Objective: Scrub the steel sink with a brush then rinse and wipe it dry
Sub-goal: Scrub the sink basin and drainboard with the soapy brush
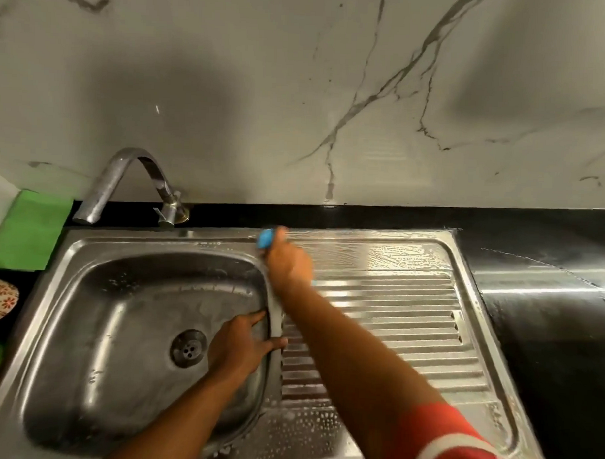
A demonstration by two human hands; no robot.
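My right hand (288,263) has its fingers curled round the blue brush (266,238), which sits at the far edge of the sink's (82,410) ribbed draining board (394,318), at about 12 o'clock from the drain (188,348); the brush is blurred. My left hand (237,343) lies with straight fingers spread on the basin's right rim, at 3 o'clock from the drain. Suds streak the board. The tap (124,182) stands at 11 o'clock, a green cloth (26,233) at 10 o'clock on the black surface (548,306).

Green cloth (28,230) beside black counter (548,306)
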